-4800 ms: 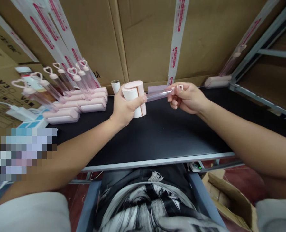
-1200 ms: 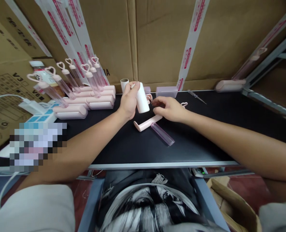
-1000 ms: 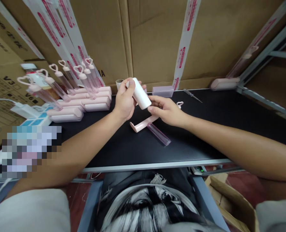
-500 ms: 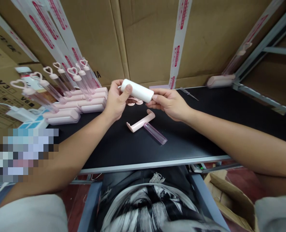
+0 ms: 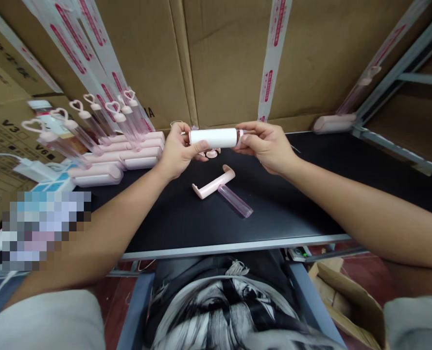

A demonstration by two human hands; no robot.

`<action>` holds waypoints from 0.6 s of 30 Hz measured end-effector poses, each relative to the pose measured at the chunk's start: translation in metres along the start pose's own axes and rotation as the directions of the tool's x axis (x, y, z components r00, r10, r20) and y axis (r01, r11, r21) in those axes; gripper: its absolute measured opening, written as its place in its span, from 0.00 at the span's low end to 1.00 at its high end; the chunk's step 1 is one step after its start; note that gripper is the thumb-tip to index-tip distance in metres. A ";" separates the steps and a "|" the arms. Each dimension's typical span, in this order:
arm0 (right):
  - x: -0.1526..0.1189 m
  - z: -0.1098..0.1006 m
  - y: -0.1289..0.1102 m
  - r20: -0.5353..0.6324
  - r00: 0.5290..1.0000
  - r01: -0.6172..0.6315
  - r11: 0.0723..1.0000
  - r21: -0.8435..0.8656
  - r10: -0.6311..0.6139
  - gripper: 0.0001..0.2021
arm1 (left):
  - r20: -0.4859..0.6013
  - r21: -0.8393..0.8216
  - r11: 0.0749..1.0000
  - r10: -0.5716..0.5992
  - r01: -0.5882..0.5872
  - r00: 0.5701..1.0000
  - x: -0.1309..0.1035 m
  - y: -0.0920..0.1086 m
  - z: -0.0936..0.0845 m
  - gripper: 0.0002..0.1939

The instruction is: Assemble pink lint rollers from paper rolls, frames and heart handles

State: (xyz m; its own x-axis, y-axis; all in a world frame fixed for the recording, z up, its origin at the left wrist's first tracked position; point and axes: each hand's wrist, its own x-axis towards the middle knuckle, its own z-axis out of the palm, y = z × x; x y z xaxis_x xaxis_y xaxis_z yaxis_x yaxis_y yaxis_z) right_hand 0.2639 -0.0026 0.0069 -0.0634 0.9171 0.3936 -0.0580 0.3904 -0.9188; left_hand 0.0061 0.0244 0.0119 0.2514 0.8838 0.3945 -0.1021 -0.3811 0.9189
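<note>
**White roll held level between two hands**

From the head camera, the white roll (image 5: 214, 138) is up over the black tabletop (image 5: 186, 223), lying sideways. I can see the left hand (image 5: 179, 151) curled firmly around its left end, thumb across the front. The right hand (image 5: 265, 145) is nearly closed, fingertips pinching a small pink piece (image 5: 241, 133) at the roll's right end. Just below the roll sit some pink round parts (image 5: 211, 154); whether the left fingers touch them, I can't tell.

Nearer the person, a pink bracket (image 5: 214, 182) rests on the tabletop, with a clear pinkish tube (image 5: 235, 201) slanting away from its middle. Over to the left stand several pink rollers (image 5: 143, 157) with heart-shaped loops on top, near a bottle (image 5: 55, 121) and a power strip (image 5: 57, 183). Another roller (image 5: 334, 123) stands far right, against the cardboard (image 5: 226, 63).
</note>
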 end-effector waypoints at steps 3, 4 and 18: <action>0.004 -0.012 -0.004 0.004 0.997 0.079 0.946 -0.314 -0.082 0.11 | -0.074 -0.048 0.998 0.023 -0.027 0.997 0.005 -0.003 -0.007 0.48; 0.003 -0.015 -0.005 0.034 0.994 0.108 0.875 -0.472 -0.105 0.10 | -0.095 -0.065 0.997 0.026 -0.032 0.995 0.006 -0.003 -0.009 0.47; 0.001 -0.018 -0.011 0.275 0.958 0.197 0.505 -0.840 0.085 0.20 | -0.030 -0.120 0.982 -0.152 0.147 0.988 -0.003 0.017 0.024 0.43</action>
State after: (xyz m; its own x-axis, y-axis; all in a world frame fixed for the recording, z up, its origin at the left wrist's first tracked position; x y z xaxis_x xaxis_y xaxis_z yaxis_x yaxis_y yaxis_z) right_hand 0.2821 -0.0049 0.0171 -0.3397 0.8890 0.3071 0.7954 0.4458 -0.4107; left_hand 0.0262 0.0086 0.0266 0.2348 0.9393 0.2502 -0.1789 -0.2113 0.9609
